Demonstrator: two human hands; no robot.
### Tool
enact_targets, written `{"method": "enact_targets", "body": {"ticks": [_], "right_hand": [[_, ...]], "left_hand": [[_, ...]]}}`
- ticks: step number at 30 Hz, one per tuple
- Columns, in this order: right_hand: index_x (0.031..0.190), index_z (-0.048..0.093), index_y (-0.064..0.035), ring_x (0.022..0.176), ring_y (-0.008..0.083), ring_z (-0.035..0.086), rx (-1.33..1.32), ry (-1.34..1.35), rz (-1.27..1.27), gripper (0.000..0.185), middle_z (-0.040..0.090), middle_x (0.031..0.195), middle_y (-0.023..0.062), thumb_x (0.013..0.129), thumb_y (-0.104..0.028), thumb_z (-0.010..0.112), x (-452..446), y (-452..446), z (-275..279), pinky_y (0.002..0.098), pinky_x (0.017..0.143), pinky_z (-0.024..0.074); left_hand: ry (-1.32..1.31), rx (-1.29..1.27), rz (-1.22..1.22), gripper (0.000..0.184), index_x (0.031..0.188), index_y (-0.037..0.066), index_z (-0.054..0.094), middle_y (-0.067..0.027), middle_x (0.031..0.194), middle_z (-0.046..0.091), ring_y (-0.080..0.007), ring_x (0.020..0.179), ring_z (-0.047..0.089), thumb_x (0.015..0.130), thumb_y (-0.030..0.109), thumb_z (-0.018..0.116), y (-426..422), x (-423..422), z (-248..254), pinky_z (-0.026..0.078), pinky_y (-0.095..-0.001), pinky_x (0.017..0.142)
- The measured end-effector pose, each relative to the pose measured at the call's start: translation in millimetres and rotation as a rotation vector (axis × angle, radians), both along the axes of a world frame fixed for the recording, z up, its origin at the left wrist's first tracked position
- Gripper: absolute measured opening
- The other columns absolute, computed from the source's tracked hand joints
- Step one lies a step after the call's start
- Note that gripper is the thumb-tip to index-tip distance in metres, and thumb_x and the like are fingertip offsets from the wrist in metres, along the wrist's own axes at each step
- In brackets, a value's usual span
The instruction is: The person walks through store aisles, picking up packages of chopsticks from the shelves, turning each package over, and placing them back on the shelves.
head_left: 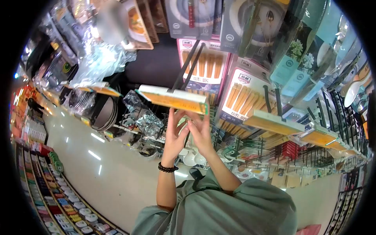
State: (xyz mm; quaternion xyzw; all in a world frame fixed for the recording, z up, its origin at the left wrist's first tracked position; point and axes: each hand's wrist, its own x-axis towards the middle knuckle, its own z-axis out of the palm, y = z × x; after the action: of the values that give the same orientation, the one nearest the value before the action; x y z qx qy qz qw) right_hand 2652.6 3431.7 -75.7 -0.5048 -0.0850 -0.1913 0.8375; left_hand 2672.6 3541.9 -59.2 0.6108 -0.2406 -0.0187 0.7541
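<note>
My left hand (175,134), with a dark beaded bracelet (167,168) at the wrist, is raised just below a yellow price tag holder (174,102). Beside it, my right hand (200,134) reaches up to the same holder. The fingers of both hands are stretched upward and apart, and the thumbs come close together. Some fingertips are hidden behind the holder, so whether they touch it cannot be made out. The holder sits at the front end of a black double-prong display hook (188,66). Behind it hangs a pink-edged pack of wooden chopsticks (205,62).
Another chopstick pack (246,94) hangs to the right, near a second price tag holder (274,122). Boxed cutlery sets (256,23) hang above. Clear plastic wrapping (102,62) and bowls (105,113) are on the left. A lower shelf of goods (66,196) curves along the aisle floor (117,188).
</note>
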Motion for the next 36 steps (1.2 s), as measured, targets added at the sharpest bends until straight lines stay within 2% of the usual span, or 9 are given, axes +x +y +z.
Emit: {"method": "enact_targets", "body": {"ticks": [8, 19, 22, 26, 27, 30, 31, 34, 36], "right_hand": [[0.155, -0.021, -0.0101, 0.118, 0.0249, 0.059, -0.095, 0.128, -0.311, 0.094, 0.058, 0.13, 0.0213, 0.099, -0.004, 0.055, 21.4, -19.6, 11.2, 0.0332, 0.101, 0.0466], [0.159, 0.0, -0.01, 0.11, 0.0233, 0.064, -0.172, 0.25, -0.572, 0.081, 0.064, 0.122, 0.0163, 0.099, -0.003, 0.054, 24.5, 4.1, -0.8, 0.0327, 0.1, 0.0474], [0.159, 0.004, -0.0102, 0.11, 0.0235, 0.064, -0.025, 0.213, -0.378, 0.075, 0.063, 0.121, 0.0175, 0.1, -0.002, 0.05, 10.9, 23.8, 4.4, 0.0352, 0.097, 0.0499], [0.159, 0.011, -0.01, 0.08, 0.0144, 0.062, -0.087, 0.228, -0.493, 0.07, 0.065, 0.092, 0.0104, 0.1, 0.0, 0.047, -15.4, 49.4, 0.5, 0.029, 0.076, 0.0514], [0.157, 0.021, -0.0061, 0.069, 0.0109, 0.052, -0.077, 0.242, -0.545, 0.065, 0.058, 0.079, 0.0041, 0.099, -0.002, 0.051, -22.2, 58.7, 17.0, 0.0256, 0.067, 0.0461], [0.153, 0.033, -0.0039, 0.065, 0.0082, 0.045, -0.169, 0.377, -0.696, 0.058, 0.054, 0.076, -0.0015, 0.098, 0.0, 0.051, -45.8, 68.7, 35.7, 0.0227, 0.067, 0.0432], [0.15, 0.039, -0.003, 0.071, 0.0061, 0.043, -0.234, 0.378, -0.716, 0.054, 0.051, 0.084, -0.0037, 0.098, 0.001, 0.05, -54.1, 67.8, 34.9, 0.0205, 0.072, 0.0416], [0.15, 0.043, -0.0081, 0.076, 0.0074, 0.038, -0.391, 0.26, -0.798, 0.055, 0.043, 0.088, -0.002, 0.097, 0.002, 0.053, -65.6, 63.8, 28.7, 0.0204, 0.068, 0.0355], [0.148, 0.043, -0.0051, 0.102, 0.0104, 0.049, -0.405, 0.248, -0.82, 0.053, 0.05, 0.115, 0.002, 0.097, 0.003, 0.053, -75.9, 65.8, 33.2, 0.0232, 0.084, 0.0434]], "left_hand": [[-0.08, 0.038, -0.078, 0.091, 0.159, 0.01, -0.003, -0.0174, 0.134, 0.052, -0.0256, 0.119, 0.056, 0.092, -0.001, 0.057, -30.9, 54.0, -15.5, 0.045, -0.0381, 0.103], [0.05, -0.059, -0.036, 0.071, 0.152, 0.003, 0.034, -0.0022, 0.1, 0.057, -0.0107, 0.093, 0.055, 0.088, 0.002, 0.064, -17.2, 79.1, -10.2, 0.046, -0.026, 0.084], [0.072, -0.013, -0.042, 0.067, 0.149, 0.005, 0.041, 0.0002, 0.093, 0.052, -0.0083, 0.087, 0.05, 0.086, 0.0, 0.065, 6.5, 76.0, -7.1, 0.045, -0.0247, 0.08], [-0.089, 0.107, 0.082, 0.052, 0.14, 0.003, 0.053, 0.0051, 0.084, 0.045, -0.0055, 0.074, 0.042, 0.089, 0.0, 0.065, 36.7, 64.2, 2.5, 0.038, -0.0221, 0.066], [-0.127, 0.146, 0.093, 0.056, 0.141, 0.004, 0.053, 0.0054, 0.082, 0.038, -0.0065, 0.072, 0.036, 0.088, -0.002, 0.065, 43.3, 60.0, 10.1, 0.034, -0.0223, 0.064], [-0.248, 0.236, 0.086, 0.054, 0.136, 0.003, 0.057, -0.0011, 0.088, 0.041, -0.0107, 0.074, 0.037, 0.084, 0.0, 0.068, 61.5, 59.3, 17.4, 0.034, -0.0245, 0.066], [-0.286, 0.27, 0.083, 0.049, 0.134, 0.001, 0.057, -0.0048, 0.101, 0.052, -0.0116, 0.085, 0.049, 0.085, -0.002, 0.067, 64.3, 60.1, 14.5, 0.042, -0.0259, 0.075], [-0.016, -0.056, -0.169, 0.046, 0.134, -0.003, 0.056, -0.0098, 0.118, 0.06, -0.0151, 0.101, 0.059, 0.088, -0.005, 0.064, 58.1, 55.9, 18.1, 0.048, -0.0286, 0.089], [0.16, -0.078, -0.299, 0.045, 0.134, -0.006, 0.052, -0.0138, 0.126, 0.062, -0.0179, 0.111, 0.062, 0.09, -0.007, 0.062, 66.6, 43.2, 25.1, 0.048, -0.0297, 0.097]]}}
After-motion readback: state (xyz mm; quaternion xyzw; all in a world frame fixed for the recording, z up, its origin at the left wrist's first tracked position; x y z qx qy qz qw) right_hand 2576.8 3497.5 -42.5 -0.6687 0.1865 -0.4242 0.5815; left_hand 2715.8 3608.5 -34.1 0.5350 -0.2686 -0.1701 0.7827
